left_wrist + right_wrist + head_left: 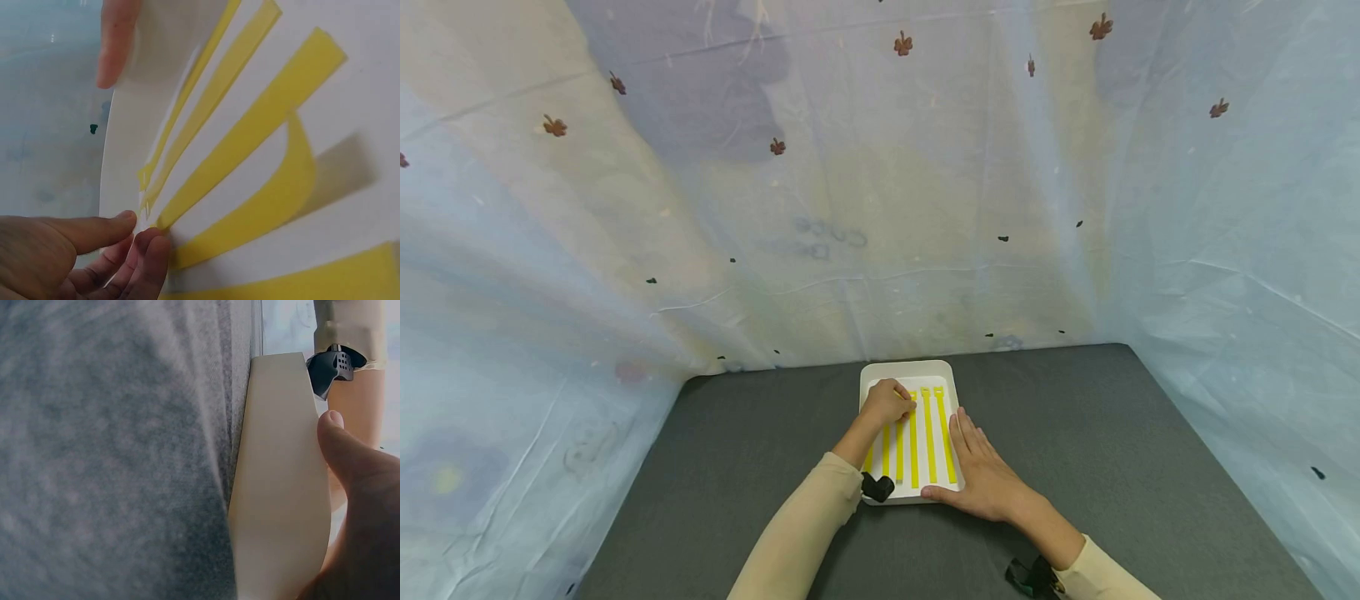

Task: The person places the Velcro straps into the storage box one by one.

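Note:
A white rectangular tray [917,367] lies on the grey surface, with several flat yellow straps [929,437] side by side in it. Each visible far end has a wider, slotted head. Over the tray's far left part, my left hand [886,404] pinches the head end of a yellow strap between thumb and fingers. In the left wrist view, one strap [275,209] bows up with its other end off the tray floor. My right hand [988,483], fingers straight, rests against the tray's near right corner, its thumb along the front rim.
A grey cloth-covered table [1112,433] spreads around the tray. Behind it and at both sides hangs a pale patterned curtain [880,208]. Black wrist cameras [878,488] sit on both forearms, the left one over the tray's near left corner.

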{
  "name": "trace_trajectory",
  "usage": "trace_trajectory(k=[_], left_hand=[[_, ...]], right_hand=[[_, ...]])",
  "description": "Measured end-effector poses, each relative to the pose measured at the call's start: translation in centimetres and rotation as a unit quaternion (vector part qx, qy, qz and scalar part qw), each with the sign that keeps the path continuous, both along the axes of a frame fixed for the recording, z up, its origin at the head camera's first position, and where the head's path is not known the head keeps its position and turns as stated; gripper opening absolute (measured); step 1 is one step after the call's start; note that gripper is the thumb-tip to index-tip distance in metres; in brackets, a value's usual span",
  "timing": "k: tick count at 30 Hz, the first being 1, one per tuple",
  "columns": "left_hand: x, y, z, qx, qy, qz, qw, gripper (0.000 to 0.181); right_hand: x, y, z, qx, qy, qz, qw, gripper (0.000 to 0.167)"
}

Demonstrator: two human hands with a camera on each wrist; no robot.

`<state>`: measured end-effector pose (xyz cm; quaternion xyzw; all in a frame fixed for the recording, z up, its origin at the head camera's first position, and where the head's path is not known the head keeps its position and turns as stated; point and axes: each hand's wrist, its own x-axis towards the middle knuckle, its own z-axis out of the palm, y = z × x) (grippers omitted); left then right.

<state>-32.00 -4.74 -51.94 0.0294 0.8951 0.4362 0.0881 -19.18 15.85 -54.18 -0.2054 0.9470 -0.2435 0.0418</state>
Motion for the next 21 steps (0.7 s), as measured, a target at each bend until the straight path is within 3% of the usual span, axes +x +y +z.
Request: trace_trajectory(k=[11, 21], left_hand=[[0.4, -0.4, 0.8, 0.003, 0.008, -0.019, 0.9998, 0.015], [0.2, -3.3, 0.6, 0.023, 0.019, -0.035, 0.9989, 0.023]], right_hand=[[0.0, 0.0, 0.0, -0.005, 0.003, 0.004, 1.0000, 0.128], [0.2, -0.1, 0.0, -0.006, 0.006, 0.001, 1.0000, 0.130]])
